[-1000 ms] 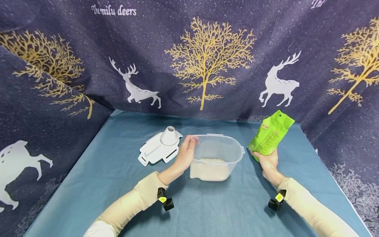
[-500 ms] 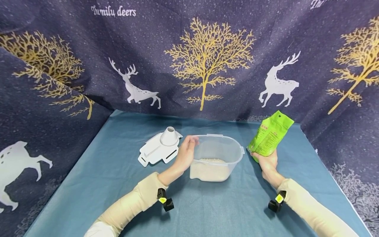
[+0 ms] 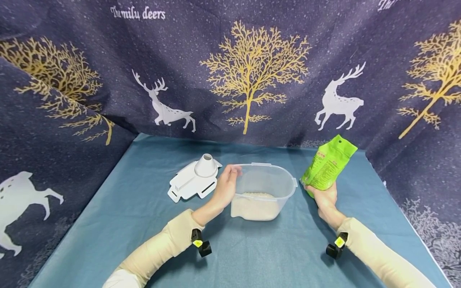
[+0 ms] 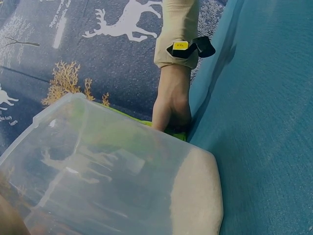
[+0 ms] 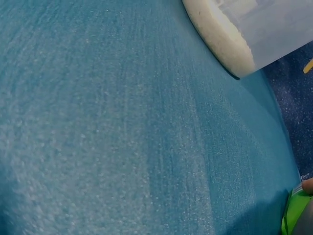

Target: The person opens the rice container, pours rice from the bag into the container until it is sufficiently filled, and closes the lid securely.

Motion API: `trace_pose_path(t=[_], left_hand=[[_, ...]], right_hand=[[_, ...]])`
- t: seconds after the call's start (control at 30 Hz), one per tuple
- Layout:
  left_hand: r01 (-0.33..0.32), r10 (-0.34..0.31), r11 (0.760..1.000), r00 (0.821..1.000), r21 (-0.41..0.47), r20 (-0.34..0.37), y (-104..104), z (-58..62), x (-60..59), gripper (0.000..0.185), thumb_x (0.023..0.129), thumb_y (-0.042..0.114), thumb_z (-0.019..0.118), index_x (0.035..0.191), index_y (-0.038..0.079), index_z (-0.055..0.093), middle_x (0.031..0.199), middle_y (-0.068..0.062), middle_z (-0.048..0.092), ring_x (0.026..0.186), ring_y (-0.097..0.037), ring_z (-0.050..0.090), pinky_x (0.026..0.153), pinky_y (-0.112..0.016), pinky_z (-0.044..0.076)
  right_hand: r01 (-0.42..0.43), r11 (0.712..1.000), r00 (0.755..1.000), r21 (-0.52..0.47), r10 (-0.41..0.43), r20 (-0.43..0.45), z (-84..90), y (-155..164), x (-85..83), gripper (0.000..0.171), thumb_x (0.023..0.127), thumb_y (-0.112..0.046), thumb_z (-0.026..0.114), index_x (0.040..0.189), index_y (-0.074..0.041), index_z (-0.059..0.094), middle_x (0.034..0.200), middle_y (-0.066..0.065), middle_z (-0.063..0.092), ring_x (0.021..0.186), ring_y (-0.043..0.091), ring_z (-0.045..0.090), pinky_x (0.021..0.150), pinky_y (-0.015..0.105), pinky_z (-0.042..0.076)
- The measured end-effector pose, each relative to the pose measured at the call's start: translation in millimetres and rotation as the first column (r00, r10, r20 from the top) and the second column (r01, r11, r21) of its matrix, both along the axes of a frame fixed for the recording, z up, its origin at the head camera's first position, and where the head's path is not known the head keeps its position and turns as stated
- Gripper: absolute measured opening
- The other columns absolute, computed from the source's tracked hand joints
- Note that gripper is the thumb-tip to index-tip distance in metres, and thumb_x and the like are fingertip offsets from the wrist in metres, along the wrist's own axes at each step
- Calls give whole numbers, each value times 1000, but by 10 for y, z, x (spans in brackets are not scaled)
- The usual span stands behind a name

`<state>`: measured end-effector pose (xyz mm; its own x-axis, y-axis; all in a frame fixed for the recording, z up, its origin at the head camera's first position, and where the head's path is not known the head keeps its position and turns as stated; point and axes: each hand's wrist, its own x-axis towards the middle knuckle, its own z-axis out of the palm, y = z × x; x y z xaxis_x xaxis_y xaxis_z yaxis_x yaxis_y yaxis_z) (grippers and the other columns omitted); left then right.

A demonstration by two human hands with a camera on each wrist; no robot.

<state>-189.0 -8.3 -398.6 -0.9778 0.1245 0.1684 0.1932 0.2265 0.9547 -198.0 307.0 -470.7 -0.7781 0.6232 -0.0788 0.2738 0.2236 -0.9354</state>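
A clear plastic container (image 3: 264,180) stands on the table with white rice (image 3: 256,207) filling its lower part. My left hand (image 3: 227,186) holds its left wall, fingers curled over the rim. Off to the right, my right hand (image 3: 325,198) grips the lower end of a bright green bag (image 3: 329,163), which leans to the right. In the left wrist view the rice (image 4: 196,196) shows through the container's wall, and the right hand (image 4: 171,110) appears behind it. The right wrist view catches only a corner of the green bag (image 5: 296,210) at its edge.
A white lid (image 3: 192,182) lies left of the container, with a white cone-shaped spout or funnel (image 3: 207,165) standing on it. Blue cloth (image 3: 259,256) covers the table. A dark fabric backdrop (image 3: 223,48) with deer and trees rises behind.
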Motion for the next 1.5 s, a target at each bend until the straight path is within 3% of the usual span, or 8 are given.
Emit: trace_pose_path(t=[0.33,1.5], left_hand=[[16,-16,1000,1000,15,9,-7,-5,-10,32,104,18,32,118,1,56,117,-21,65,118,-34,58,102,-50,42],[-5,5,1000,1000,15,9,6,1,-4,31,104,17,34,116,0,57,116,-20,66,117,-33,60,102,-49,42]], right_hand=[[-5,1000,1000,6,5,11,-12,-6,12,80,75,-6,76,142,-12,34,121,1,49,116,22,46,105,40,37],[-11,1000,1000,-1,11,12,10,-42,62,78,74,-7,77,140,-13,36,110,-9,49,110,17,47,102,35,38]])
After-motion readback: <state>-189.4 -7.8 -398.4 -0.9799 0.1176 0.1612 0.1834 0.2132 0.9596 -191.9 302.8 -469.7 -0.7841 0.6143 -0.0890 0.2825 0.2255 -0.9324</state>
